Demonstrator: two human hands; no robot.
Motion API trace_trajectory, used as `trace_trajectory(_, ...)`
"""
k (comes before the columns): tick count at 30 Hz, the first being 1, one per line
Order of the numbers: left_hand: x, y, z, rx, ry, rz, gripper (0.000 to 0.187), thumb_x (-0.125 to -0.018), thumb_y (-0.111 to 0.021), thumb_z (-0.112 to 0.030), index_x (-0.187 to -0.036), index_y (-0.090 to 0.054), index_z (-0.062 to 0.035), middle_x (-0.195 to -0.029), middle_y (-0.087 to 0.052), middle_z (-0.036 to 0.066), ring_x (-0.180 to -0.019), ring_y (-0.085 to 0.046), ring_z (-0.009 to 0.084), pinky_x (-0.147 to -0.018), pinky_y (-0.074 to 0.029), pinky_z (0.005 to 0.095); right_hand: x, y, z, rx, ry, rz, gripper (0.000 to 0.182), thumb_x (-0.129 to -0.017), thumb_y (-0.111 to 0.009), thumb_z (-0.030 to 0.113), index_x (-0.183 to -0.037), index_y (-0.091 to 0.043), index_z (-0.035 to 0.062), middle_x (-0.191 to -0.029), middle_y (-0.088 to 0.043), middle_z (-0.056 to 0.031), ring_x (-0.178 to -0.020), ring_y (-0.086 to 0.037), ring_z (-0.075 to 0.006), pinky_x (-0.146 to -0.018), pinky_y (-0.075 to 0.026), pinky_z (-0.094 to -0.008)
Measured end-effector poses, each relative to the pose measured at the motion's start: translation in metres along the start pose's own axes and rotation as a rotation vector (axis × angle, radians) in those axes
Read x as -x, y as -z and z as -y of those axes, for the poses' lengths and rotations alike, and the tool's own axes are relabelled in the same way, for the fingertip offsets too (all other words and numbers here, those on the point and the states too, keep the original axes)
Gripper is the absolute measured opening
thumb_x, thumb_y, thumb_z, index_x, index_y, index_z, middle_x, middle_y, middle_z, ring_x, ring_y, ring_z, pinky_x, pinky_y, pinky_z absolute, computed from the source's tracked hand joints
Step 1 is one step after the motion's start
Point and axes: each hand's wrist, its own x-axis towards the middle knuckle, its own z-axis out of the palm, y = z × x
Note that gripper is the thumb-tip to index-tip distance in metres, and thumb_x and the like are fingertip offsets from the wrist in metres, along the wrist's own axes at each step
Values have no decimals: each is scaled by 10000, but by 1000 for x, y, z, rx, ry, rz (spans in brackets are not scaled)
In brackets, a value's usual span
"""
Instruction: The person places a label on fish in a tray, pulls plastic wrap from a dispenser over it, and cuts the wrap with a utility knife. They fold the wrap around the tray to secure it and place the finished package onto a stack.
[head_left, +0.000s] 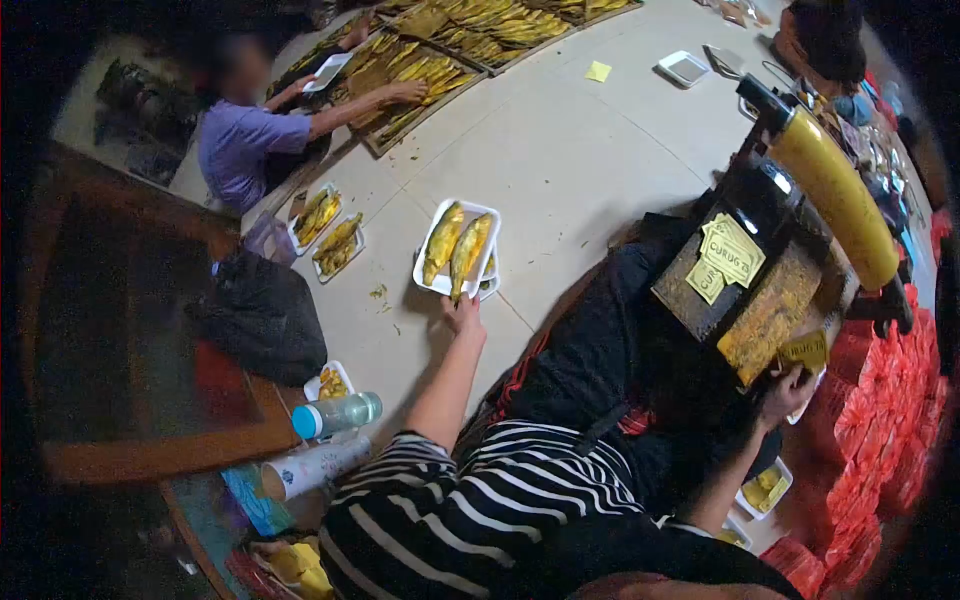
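Note:
My left hand [464, 318] grips the near edge of a white foam tray [491, 222] with two golden-brown whole fish [468, 250] on it. A second white tray [489, 289] shows partly beneath it. At the right, my right hand [785, 398] pinches a yellow printed label [806, 350] beside a film-wrapping machine [740, 178]. A white edge, perhaps of a tray, shows beyond those fingers. Several more yellow labels [735, 250] lie on the machine's dark plate, beside its browned, worn pad [770, 315]. A thick yellowish film roll [835, 195] is mounted above.
Two trays of fish [338, 247] lie on the tiled floor [540, 150]. A co-worker [245, 140] reaches over racks of fish [430, 80]. A bottle [338, 414] and black bag [262, 318] are left; red plastic bundles [880, 420] and a filled tray [765, 489] right.

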Motion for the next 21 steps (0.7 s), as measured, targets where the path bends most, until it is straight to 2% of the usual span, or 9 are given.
trace_trajectory(2,19,-10,-23,-200,-58,261,219,-859,-478,-59,-1074,-439,-82,-953,-504,43,-745,-514,123,-637,-460,237,-5,-2,29,26,83,51,197,-892,-467,168,-970,-484,-13,-849,-535,-106,-721,-517,-204,-654,-434,-305)
trace_trajectory(3,34,-26,-37,-294,-86,403,187,-873,-471,-79,-1059,-452,-84,-921,-511,28,-722,-504,102,-607,-448,222,-6,-4,16,-72,-142,91,211,-890,-465,169,-986,-484,-18,-859,-538,-120,-737,-520,-221,-672,-432,-317)
trace_trajectory(5,68,-68,-59,-270,-43,590,102,-901,-462,-157,-979,-487,-96,-808,-511,-12,-662,-465,61,-561,-415,208,-8,-1,36,67,155,-5,214,-887,-464,162,-993,-482,-23,-870,-541,-128,-748,-530,-240,-678,-436,-321)
trace_trajectory(9,121,-153,-65,-383,96,1071,179,-912,-453,-239,-973,-529,-88,-845,-539,-23,-742,-506,66,-654,-435,221,-14,6,15,4,-103,-53,278,-873,-487,138,-1100,-486,-21,-986,-543,-102,-910,-523,-207,-781,-431,-309)
trace_trajectory(14,206,-251,9,-473,116,1508,235,-917,-444,-233,-901,-570,-35,-826,-539,-34,-773,-472,42,-710,-381,199,-54,-6,16,-72,-130,-116,204,-865,-506,149,-1000,-519,-2,-866,-573,-98,-763,-549,-164,-651,-457,-283)
trace_trajectory(15,230,-266,15,-525,84,1609,238,-917,-445,-238,-895,-570,-37,-817,-534,-38,-758,-462,36,-693,-377,199,-63,-12,27,-461,-407,-162,181,-866,-506,154,-965,-526,4,-796,-574,-78,-690,-541,-152,-621,-452,-281)
trace_trajectory(17,266,-289,36,-576,135,1745,260,-915,-451,-263,-805,-559,-54,-707,-493,-73,-639,-410,16,-582,-347,192,-77,-27,-26,-474,-234,-158,169,-868,-514,169,-914,-535,8,-707,-557,-38,-600,-497,-131,-564,-426,-277)
trace_trajectory(19,264,-308,54,-648,45,1893,278,-913,-458,-281,-773,-551,-60,-669,-460,-87,-602,-370,14,-539,-317,187,-77,-7,10,-226,-155,-79,132,-843,-541,123,-836,-536,-9,-692,-521,-30,-626,-475,-112,-579,-398,-243)
trace_trajectory(21,269,-327,70,-773,-48,1954,313,-904,-483,-298,-725,-566,-55,-636,-433,-98,-565,-338,11,-495,-298,193,-73,8,14,-330,-205,-66,139,-857,-525,122,-825,-536,-13,-684,-509,8,-613,-448,-88,-556,-377,-240)
